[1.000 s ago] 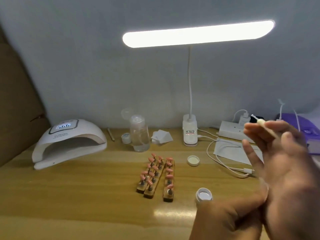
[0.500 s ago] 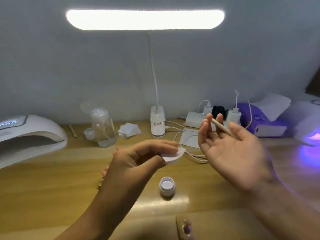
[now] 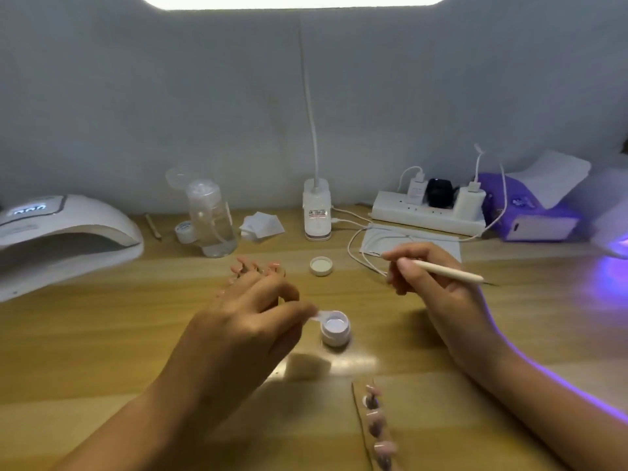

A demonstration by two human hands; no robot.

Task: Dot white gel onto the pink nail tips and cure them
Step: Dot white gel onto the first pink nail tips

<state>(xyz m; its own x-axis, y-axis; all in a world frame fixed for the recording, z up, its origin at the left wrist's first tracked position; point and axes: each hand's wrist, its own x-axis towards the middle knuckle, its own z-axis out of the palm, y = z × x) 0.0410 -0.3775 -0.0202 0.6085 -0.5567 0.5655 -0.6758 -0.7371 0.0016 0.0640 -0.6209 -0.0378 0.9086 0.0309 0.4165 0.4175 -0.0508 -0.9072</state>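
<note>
A small open jar of white gel [image 3: 335, 328] stands on the wooden desk between my hands. My left hand [image 3: 248, 321] hovers just left of it and pinches a small white pad [image 3: 321, 315] over the jar's rim. My right hand [image 3: 431, 283] grips a cream dotting tool [image 3: 452, 271] like a pen, above and right of the jar. Pink nail tips on wooden holders [image 3: 253, 268] show past my left fingers, mostly hidden. Another strip of pink tips [image 3: 375, 424] lies near the front edge.
A white curing lamp [image 3: 64, 232] sits at the left. The jar's lid [image 3: 320, 266], a clear pump bottle [image 3: 212, 219], white wipes [image 3: 262, 225], a desk lamp base [image 3: 317, 214], a power strip [image 3: 430, 215] with cables and a purple tissue pack [image 3: 530, 212] line the back. Purple light glows at the right edge.
The view dropped and shifted. My left hand lowered with the white pad to the gel jar. My right hand turned over and now holds the tool like a pen.
</note>
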